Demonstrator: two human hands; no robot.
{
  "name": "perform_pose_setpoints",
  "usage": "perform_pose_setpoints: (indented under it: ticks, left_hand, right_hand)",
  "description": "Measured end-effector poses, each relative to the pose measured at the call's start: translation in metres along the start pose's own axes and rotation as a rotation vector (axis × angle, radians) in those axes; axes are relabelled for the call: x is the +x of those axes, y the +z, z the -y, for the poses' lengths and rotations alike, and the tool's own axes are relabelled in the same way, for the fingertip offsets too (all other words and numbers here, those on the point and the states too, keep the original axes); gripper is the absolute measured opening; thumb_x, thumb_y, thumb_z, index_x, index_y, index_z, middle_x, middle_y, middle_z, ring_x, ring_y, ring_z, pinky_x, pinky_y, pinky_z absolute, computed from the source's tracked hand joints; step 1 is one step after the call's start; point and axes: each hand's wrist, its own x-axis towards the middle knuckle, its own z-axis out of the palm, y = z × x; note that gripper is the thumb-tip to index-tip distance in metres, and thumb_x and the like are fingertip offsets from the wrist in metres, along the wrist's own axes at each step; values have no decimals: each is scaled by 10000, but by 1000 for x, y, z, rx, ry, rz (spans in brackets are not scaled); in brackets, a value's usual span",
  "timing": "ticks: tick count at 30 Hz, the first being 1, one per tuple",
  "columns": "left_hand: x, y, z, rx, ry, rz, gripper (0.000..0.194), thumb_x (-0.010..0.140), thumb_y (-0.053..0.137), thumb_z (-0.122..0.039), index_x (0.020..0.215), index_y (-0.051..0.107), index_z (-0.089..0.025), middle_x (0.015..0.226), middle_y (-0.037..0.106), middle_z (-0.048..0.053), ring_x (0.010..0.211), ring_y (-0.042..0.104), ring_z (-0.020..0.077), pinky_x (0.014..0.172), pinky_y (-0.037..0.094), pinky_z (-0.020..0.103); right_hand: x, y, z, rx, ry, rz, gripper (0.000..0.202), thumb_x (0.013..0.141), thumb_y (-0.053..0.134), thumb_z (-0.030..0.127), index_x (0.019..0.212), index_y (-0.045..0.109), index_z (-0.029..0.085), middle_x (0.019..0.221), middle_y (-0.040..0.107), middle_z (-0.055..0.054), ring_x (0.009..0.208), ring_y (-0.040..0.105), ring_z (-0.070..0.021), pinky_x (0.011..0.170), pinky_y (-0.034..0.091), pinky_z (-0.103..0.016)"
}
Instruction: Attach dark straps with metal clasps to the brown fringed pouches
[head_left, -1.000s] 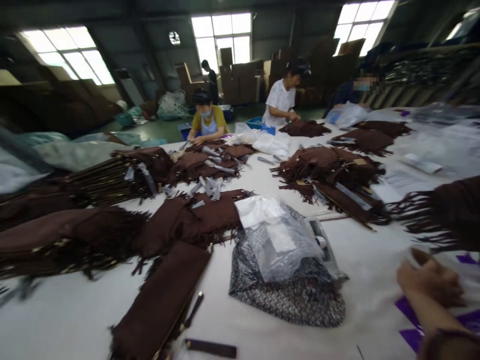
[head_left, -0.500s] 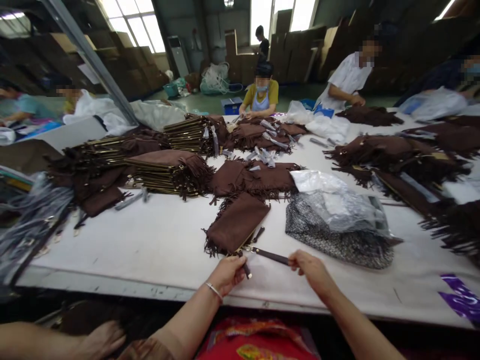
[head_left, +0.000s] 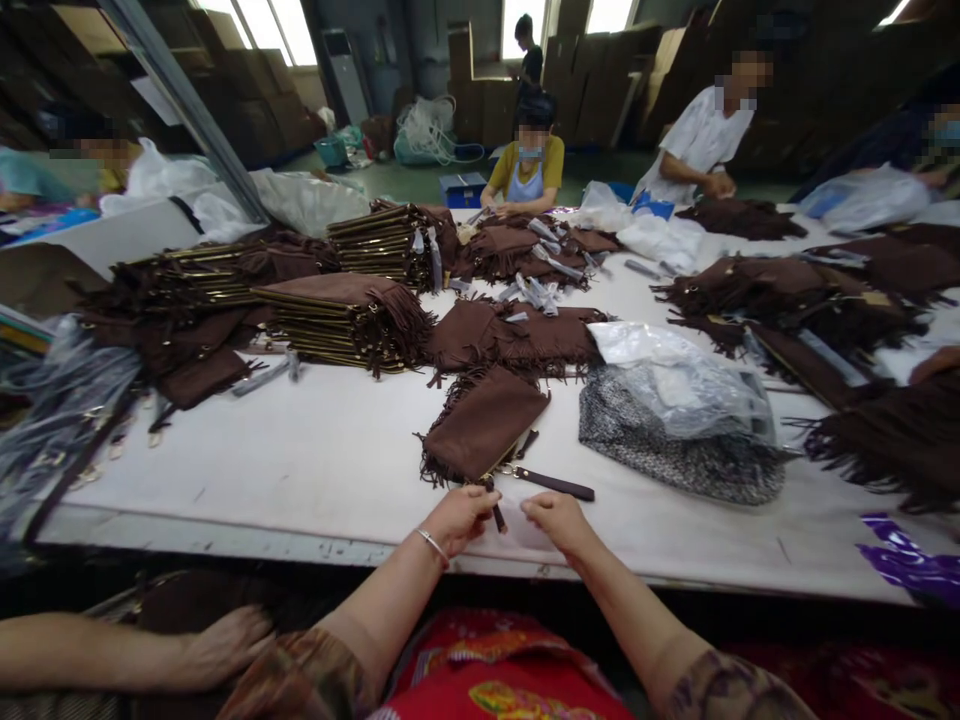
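A brown fringed pouch point(head_left: 487, 422) lies on the white table, its zipped edge facing my hands. At its near corner my left hand point(head_left: 463, 518) is closed on a dark zipper pull point(head_left: 499, 516), whose end sticks out below the fingers. A dark wrist strap point(head_left: 556, 484) is clipped to that corner by a gold clasp point(head_left: 507, 469) and lies loose on the table. Just below the strap, my right hand point(head_left: 561, 522) has its fingertips pinched together beside the left; anything between them is too small to make out.
Stacked pouches point(head_left: 341, 325) stand left of centre, with more brown pouches point(head_left: 802, 290) at right. A grey tweed piece point(head_left: 660, 450) under clear plastic lies right of the strap. Another person's forearm point(head_left: 135, 648) is at lower left. Co-workers sit or stand across the table.
My right hand has let go of the strap's end and moved left, close to my left hand. The strap now lies on the table. My left hand stays at the pouch corner.
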Motion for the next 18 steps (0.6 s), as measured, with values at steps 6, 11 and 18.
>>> perform_pose_setpoints:
  ticks: [6, 11, 18]
  left_hand:
    - [2, 10, -15, -73, 70, -34, 388, 564, 834, -408, 696, 566, -160, 601, 542, -42, 535, 510, 55, 491, 387, 168]
    - [6, 23, -5, -31, 141, -131, 393, 578, 808, -448, 643, 553, -156, 591, 549, -26, 561, 529, 73, 474, 370, 171]
    - [12, 18, 2, 95, 219, -204, 345, 646, 748, -458, 659, 605, -145, 587, 584, -4, 524, 488, 69, 474, 345, 184]
  right_hand:
    - [-14, -7, -16, -102, -41, 18, 270, 724, 608, 401, 619, 663, 158, 575, 578, 9, 604, 502, -144, 592, 347, -257]
    - [-18, -5, -12, -83, -57, 38, 242, 735, 605, 383, 684, 678, 158, 652, 628, -11, 663, 541, -163, 644, 390, -266]
    - [-20, -3, -8, -81, -76, 49, 237, 747, 598, 376, 656, 650, 163, 632, 589, -2, 647, 521, -154, 631, 377, -264]
